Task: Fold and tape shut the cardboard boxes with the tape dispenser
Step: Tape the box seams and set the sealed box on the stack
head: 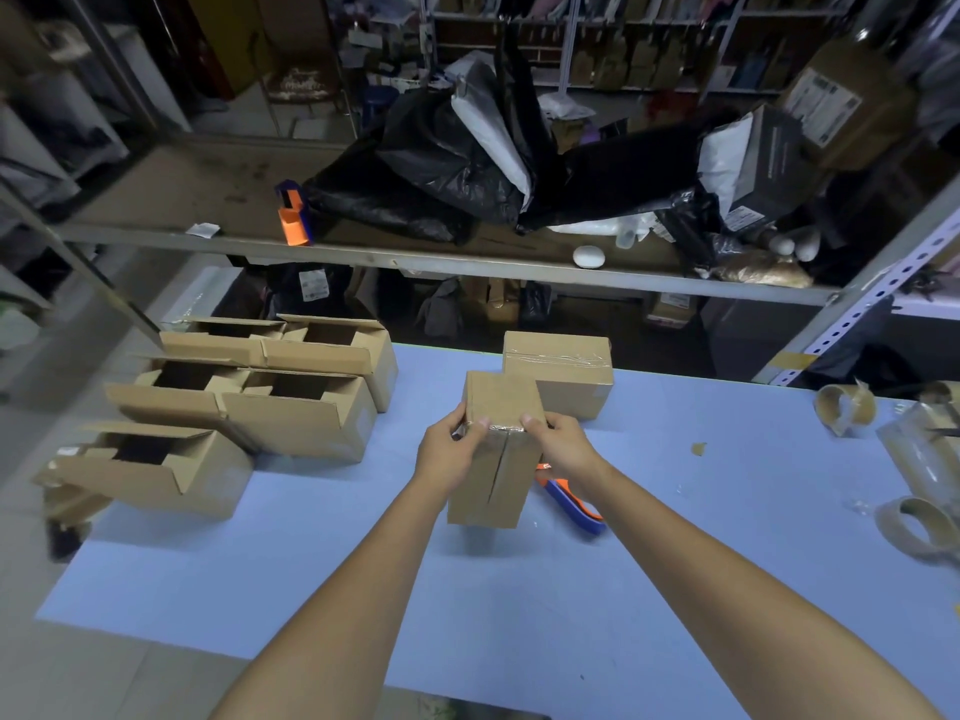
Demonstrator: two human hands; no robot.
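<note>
A small cardboard box (493, 480) is lifted above the blue table (675, 563), its near face showing a centre seam between two flaps. My left hand (449, 452) grips its upper left edge and my right hand (558, 444) grips its upper right edge; both thumbs press a strip of clear tape along the top edge. The blue and orange tape dispenser (574, 498) lies on the table just right of the box, partly hidden behind it. A taped box (561, 371) stands behind. Several open boxes (291, 407) sit at the left.
Tape rolls (844, 407) and a second roll (917, 527) lie at the table's right edge. A metal shelf (415, 262) crosses behind the table, carrying another orange dispenser (293, 215), black plastic bags (441, 168) and parcels.
</note>
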